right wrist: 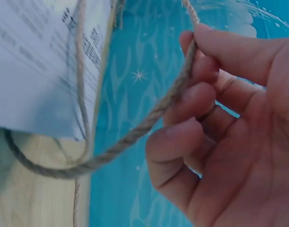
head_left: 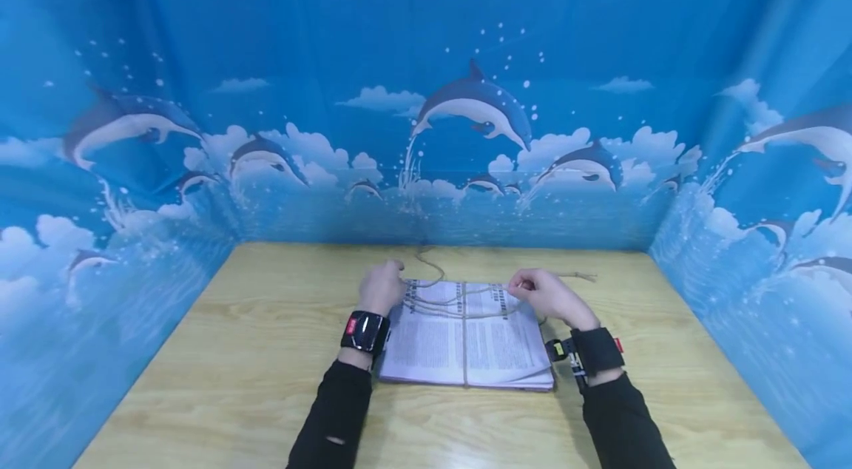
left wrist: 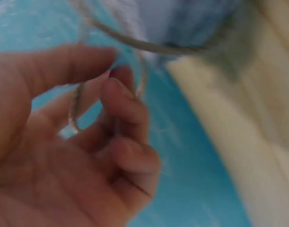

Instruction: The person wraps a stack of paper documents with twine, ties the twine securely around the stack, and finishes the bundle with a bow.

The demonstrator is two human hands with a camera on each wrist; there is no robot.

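A stack of printed papers (head_left: 426, 351) lies on the table with a strand of tan twisted rope (head_left: 464, 351) running front to back over its middle. More strands cross its far part from side to side. At the far left corner is my left hand (head_left: 381, 288); its fingers (left wrist: 127, 101) are curled with rope between them, though blur hides the exact grip. By the far right corner, my right hand (head_left: 549, 297) pinches the rope (right wrist: 135, 135) between thumb and forefinger, and a loop hangs from there toward the papers.
The wooden table (head_left: 266, 351) extends around the stack. One loose rope end (head_left: 586, 276) lies to the right beyond my right hand, and another piece curls behind the papers. A blue curtain (head_left: 333, 25) with dolphins encloses the back and sides.
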